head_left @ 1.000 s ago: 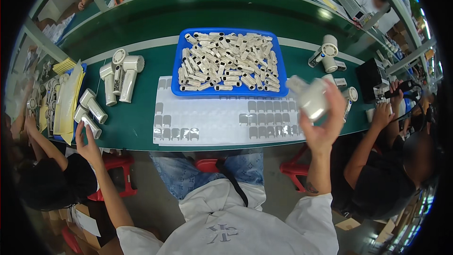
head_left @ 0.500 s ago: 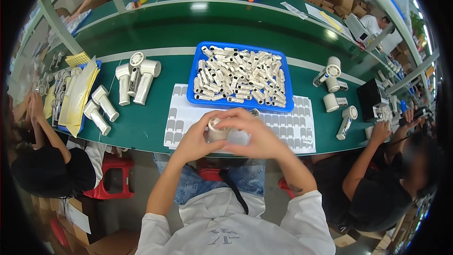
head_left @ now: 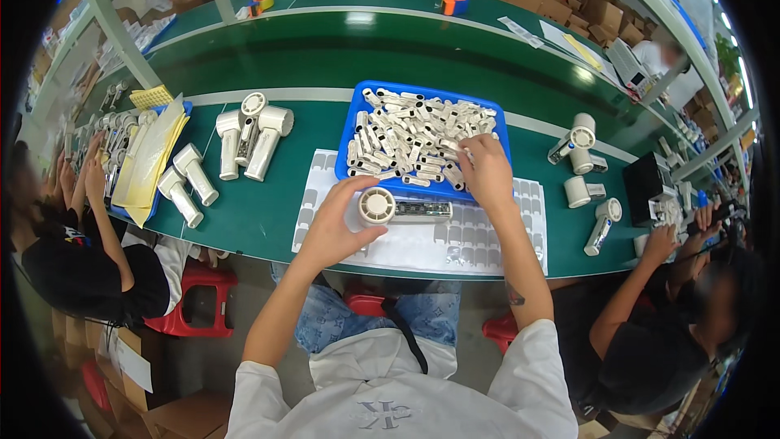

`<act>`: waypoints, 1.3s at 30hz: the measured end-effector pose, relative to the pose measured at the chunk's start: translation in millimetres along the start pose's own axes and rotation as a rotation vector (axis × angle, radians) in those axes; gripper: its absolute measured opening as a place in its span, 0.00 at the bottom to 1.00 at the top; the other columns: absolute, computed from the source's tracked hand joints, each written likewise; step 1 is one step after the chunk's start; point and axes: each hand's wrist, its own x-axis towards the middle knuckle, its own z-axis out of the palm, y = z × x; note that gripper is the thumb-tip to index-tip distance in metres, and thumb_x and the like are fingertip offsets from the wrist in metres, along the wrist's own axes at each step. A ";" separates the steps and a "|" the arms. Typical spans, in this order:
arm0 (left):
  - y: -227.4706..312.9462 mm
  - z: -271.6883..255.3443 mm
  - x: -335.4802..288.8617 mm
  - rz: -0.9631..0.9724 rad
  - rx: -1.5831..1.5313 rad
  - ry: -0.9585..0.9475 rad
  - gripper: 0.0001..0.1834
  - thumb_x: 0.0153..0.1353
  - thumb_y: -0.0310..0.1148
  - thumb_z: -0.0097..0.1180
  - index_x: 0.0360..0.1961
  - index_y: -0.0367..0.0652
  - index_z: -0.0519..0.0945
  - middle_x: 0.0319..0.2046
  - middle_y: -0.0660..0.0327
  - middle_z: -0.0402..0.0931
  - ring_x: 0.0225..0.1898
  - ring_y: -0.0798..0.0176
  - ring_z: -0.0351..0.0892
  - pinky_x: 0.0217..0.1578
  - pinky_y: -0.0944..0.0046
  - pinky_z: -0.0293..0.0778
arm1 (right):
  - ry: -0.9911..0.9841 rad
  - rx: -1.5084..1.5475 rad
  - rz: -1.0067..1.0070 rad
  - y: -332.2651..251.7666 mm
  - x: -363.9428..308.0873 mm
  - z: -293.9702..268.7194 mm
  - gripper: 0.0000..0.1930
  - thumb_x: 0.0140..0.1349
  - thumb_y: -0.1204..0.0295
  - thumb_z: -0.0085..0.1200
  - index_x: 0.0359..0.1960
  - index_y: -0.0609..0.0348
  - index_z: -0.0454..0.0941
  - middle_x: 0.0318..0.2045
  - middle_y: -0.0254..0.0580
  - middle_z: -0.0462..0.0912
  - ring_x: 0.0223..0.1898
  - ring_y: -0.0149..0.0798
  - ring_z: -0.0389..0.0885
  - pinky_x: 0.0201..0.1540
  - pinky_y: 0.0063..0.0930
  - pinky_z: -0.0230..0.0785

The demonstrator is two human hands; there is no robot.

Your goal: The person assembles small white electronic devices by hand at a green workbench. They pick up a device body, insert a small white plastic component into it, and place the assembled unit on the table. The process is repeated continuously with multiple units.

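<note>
The left hand point(head_left: 335, 223) curved round a white fan point(head_left: 402, 210), thumb on the near side of its round head and forefinger on the far side, gripping it lightly. The fan lay with its handle pointing rightward from that hand, the handle's face uncovered over a circuit board. Ahead and to the right, the right hand point(head_left: 485, 171) reached down over small white pieces point(head_left: 418, 134), fingers bent; whether they had closed on one could not be told. Those pieces filled a blue tray point(head_left: 504, 134) ahead of both hands. Below the hands, a white sheet with grey tabs point(head_left: 406, 256) lay on the green table point(head_left: 252, 211). Left of the left hand lay two more fans point(head_left: 195, 172), with a cluster of three point(head_left: 262, 154) farther forward. Well to the right of the right hand were other fans point(head_left: 582, 142) and, beyond them, a black box point(head_left: 642, 187).
</note>
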 end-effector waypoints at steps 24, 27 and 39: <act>47.2 12.4 15.7 0.190 -0.117 -0.173 0.32 0.47 0.26 0.71 0.57 0.49 0.82 0.34 0.59 0.79 0.40 0.53 0.75 0.43 0.56 0.70 | -0.431 1.385 0.268 -74.6 -66.9 -45.4 0.08 0.64 0.81 0.57 0.45 0.63 0.79 0.41 0.41 0.81 0.40 0.32 0.81 0.44 0.29 0.76; 26.3 14.4 20.8 0.123 0.039 -0.176 0.35 0.44 0.29 0.74 0.58 0.47 0.79 0.45 0.57 0.78 0.50 0.49 0.73 0.53 0.53 0.68 | -0.300 0.689 0.098 -76.2 -52.1 -40.9 0.12 0.61 0.81 0.60 0.47 0.62 0.82 0.40 0.45 0.84 0.42 0.36 0.82 0.46 0.29 0.74; -4.8 31.5 30.3 -0.055 0.236 -0.247 0.22 0.44 0.30 0.72 0.44 0.45 0.83 0.40 0.59 0.82 0.47 0.52 0.79 0.46 0.54 0.76 | -0.256 0.450 -0.029 -66.9 -49.3 -7.4 0.12 0.52 0.79 0.64 0.40 0.62 0.84 0.36 0.43 0.80 0.39 0.47 0.79 0.43 0.38 0.72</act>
